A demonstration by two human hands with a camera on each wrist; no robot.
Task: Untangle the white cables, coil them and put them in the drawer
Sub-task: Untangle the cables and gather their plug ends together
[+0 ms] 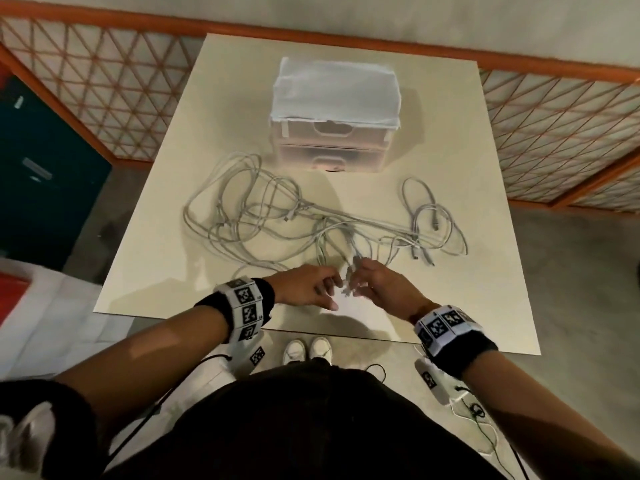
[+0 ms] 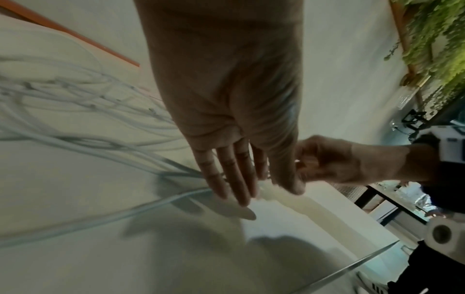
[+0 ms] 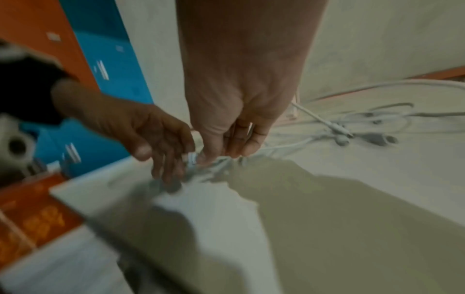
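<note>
A tangle of several white cables (image 1: 242, 216) sprawls across the middle of the cream table (image 1: 478, 188), its plugs lying at the right (image 3: 372, 138). Behind it stands a translucent two-drawer unit (image 1: 332, 157), both drawers closed and a white cloth over its top. My hands meet near the table's front edge. My right hand (image 1: 356, 282) (image 3: 224, 155) pinches a white cable strand between thumb and fingers. My left hand (image 1: 330, 289) (image 2: 266, 191) reaches in with straight fingers that touch the same strand by a small connector (image 3: 190, 159); its thumb stays apart.
An orange lattice railing (image 1: 104, 81) runs behind and beside the table. A dark teal cabinet (image 1: 41, 174) stands on the floor at the left. The table's front edge (image 1: 311, 329) is just below my hands, with my white shoes (image 1: 308, 349) under it.
</note>
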